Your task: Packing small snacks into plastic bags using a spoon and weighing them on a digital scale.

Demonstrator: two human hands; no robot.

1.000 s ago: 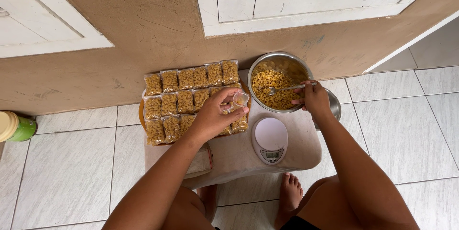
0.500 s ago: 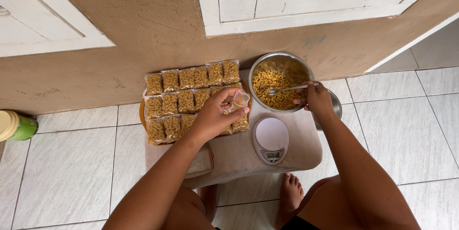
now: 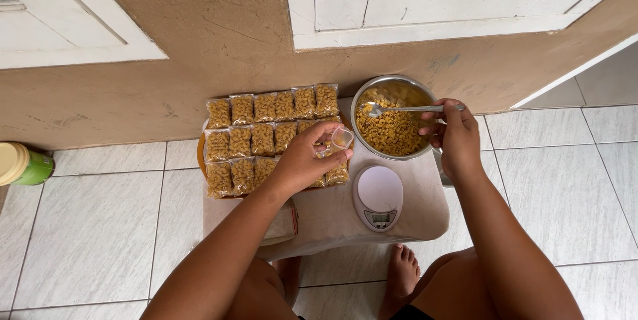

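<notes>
1. You are looking straight down at a low cloth-covered stool (image 3: 332,217) standing on a pale tiled floor against a tan wall; every place below is given relative to the steel bowl (image 3: 392,120) at the stool's far right corner.
2. Your right hand (image 3: 455,137) is hovering at the bowl's right rim, its fingers pressed together around the handle of a metal spoon (image 3: 405,108). The spoon is lying level above the yellow elbow macaroni (image 3: 392,132) in the bowl, its scoop near the bowl's far left side (whether it is carrying any pasta is too small to tell).
3. Your left hand (image 3: 306,160) is resting just left of the bowl, thumb and fingertips pinching a small clear plastic bag (image 3: 341,138) with its mouth turned up and toward the bowl.
4. Left of the bowl, filled little bags of macaroni (image 3: 266,137) are lying in neat rows on a tray; your left hand is sitting over their right end.
5. Just below the bowl, toward you, a small white kitchen scale (image 3: 379,197) is sitting with nothing on it.
6. To do this step well, you are best keeping the bag's mouth wide and close to the bowl's rim, holding the spoon level, and tipping slowly so stray pieces are falling back into the bowl and not onto the cloth.
7. Far left of the bowl, a green container with a pale lid (image 3: 20,167) is standing on the floor by the wall.
</notes>
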